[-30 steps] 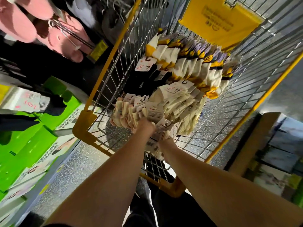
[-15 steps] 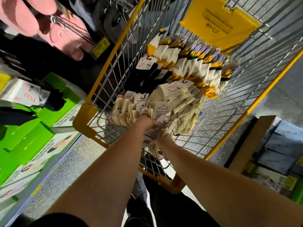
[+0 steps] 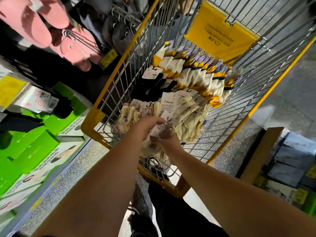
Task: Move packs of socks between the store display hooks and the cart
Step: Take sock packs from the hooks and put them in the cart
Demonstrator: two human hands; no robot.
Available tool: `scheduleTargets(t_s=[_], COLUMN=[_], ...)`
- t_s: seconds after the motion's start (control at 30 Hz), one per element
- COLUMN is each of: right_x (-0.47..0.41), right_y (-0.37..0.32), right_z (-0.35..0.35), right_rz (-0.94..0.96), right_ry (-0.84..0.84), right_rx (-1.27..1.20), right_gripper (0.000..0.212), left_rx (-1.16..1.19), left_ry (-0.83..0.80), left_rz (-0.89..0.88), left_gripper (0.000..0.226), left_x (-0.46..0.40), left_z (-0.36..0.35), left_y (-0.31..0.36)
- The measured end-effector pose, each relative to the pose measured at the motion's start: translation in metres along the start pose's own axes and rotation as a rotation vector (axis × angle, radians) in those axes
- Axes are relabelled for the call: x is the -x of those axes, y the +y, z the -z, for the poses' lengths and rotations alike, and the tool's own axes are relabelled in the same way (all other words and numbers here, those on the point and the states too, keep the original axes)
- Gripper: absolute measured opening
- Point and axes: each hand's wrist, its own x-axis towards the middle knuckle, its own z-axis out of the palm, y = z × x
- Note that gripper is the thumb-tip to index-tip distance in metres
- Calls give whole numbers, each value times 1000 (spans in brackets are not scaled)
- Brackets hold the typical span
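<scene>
Over the near end of the cart [image 3: 89, 122], the left hand [image 3: 147, 124] curls its fingers round the card tags of a bundle of cream sock packs [image 3: 164, 129]. Just beside it, the right hand [image 3: 168, 142] grips the same bundle from below. More cream packs [image 3: 189, 120] lie against the bundle in the cart, with black packs [image 3: 150, 89] and white-and-yellow packs [image 3: 196, 77] farther in. Pink slippers [image 3: 34, 23] hang from display hooks [image 3: 80, 40] at upper left, above green boxes [image 3: 25, 147].
</scene>
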Motion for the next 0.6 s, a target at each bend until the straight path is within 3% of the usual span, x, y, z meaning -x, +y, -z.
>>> scheduleTargets(t_s=[0.1,0.23,0.3,0.37,0.47,0.6], right_x=[16,45,54,71,100,137], right_y=[-17,-50,-64,-82,-114,-147], right_z=[11,23,25,27,29,26], right_rz=[147,323,395,477,608,731], right_ry=[-50,-147,-131,-169,-227,-300], right_rx=[50,-3,14,7,-22,-44], right_gripper=[129,79,72,57,29,28], left_rx=[134,261,249,262,248,341], left_ry=[-11,-46,-15,50,137,227], left_rz=[-25,-70,-124,-224,-400,-566], left_gripper=[37,56,78,84,76,59], left_x=[19,38,47,65,105,150], left_z=[9,21,25,30,39,52], left_y=[6,18,27,40,62,77])
